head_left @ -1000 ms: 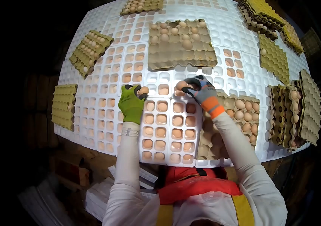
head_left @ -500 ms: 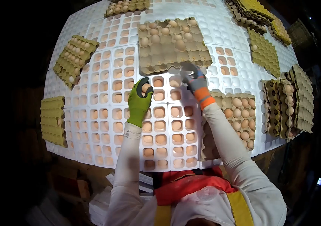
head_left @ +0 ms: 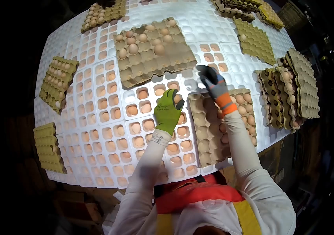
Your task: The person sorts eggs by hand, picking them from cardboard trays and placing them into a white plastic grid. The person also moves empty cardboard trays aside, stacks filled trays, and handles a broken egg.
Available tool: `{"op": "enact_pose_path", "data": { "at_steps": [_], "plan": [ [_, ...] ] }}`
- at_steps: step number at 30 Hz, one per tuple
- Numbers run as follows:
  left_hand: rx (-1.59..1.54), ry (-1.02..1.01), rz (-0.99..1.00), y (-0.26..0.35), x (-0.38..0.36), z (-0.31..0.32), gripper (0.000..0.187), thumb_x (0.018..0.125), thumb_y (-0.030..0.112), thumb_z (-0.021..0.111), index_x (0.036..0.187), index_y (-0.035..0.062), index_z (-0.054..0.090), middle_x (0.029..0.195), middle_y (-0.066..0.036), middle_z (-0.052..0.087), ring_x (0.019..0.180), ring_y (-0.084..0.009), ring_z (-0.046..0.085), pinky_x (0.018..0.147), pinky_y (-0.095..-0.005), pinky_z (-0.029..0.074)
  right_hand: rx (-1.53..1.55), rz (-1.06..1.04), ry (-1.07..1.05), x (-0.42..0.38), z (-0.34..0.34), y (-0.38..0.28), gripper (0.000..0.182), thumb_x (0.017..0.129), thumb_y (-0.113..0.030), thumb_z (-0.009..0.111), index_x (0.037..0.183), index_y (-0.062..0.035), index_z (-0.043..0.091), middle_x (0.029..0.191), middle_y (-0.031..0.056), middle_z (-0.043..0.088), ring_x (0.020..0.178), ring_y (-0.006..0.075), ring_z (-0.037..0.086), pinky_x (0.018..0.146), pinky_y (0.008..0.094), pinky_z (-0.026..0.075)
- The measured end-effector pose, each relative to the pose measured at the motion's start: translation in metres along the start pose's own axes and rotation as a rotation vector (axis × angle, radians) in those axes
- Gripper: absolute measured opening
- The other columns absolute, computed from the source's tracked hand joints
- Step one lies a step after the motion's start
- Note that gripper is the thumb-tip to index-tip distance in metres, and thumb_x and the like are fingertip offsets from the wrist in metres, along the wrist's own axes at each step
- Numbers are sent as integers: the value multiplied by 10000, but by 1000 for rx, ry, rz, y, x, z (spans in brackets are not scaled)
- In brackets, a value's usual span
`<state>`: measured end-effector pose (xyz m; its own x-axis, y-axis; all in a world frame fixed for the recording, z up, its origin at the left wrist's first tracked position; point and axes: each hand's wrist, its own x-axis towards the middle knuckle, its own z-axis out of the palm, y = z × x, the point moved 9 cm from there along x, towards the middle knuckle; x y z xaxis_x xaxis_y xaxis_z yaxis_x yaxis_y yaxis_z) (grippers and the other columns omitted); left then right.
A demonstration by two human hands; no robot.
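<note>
My left hand (head_left: 169, 112), in a green glove with dark fingertips, curls around an egg (head_left: 177, 98) over a cell of the white foam tray (head_left: 145, 117). Many cells around it hold pale brown eggs, one to a cell. My right hand (head_left: 214, 84), in a grey and orange glove with dark fingertips, hovers above uncovered cells right of it. Its fingers are bent and apart, and no egg shows between them. Under my right forearm lies a cardboard egg tray (head_left: 204, 133), bare on its left side with eggs on its right.
Ahead, another cardboard egg tray (head_left: 151, 58) with several eggs rests on the foam trays. Stacked egg cartons (head_left: 288, 90) stand at the right edge. Yellowish cartons lie at the left (head_left: 48, 147), (head_left: 59, 82) and far right (head_left: 253, 39).
The view has turned, so the table sits further left and tilted. My left hand, with the egg, has moved right over the foam cells. My right hand stays near the cardboard tray's top edge.
</note>
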<state>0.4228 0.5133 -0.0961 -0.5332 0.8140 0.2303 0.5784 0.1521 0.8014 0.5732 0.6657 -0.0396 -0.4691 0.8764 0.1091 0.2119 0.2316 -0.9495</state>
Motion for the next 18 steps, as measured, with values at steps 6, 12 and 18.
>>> {"op": "enact_pose_path", "data": {
  "at_steps": [6,12,18],
  "plan": [
    [-23,-51,372,60,60,41,407,862,110,645,1266,147,611,1176,-103,624,1020,-329,618,897,-432,486,71,241,345,-102,-129,15,278,1006,-153,600,1240,-12,649,1115,67,691,990,161,670,865,289,540],
    [-34,-144,521,76,72,67,358,839,91,607,1190,127,670,1205,-136,633,1110,-384,557,981,-486,426,-269,175,319,-169,-179,2,262,964,-85,631,1220,-41,666,1122,54,699,966,137,661,856,288,526],
    [-161,-118,-203,30,-49,8,361,851,161,669,1206,93,672,1061,-91,704,925,-266,678,828,-359,538,-330,355,376,-222,-241,84,395,951,-289,665,1265,-54,622,1174,119,646,1005,268,647,879,364,511]
  ]
}}
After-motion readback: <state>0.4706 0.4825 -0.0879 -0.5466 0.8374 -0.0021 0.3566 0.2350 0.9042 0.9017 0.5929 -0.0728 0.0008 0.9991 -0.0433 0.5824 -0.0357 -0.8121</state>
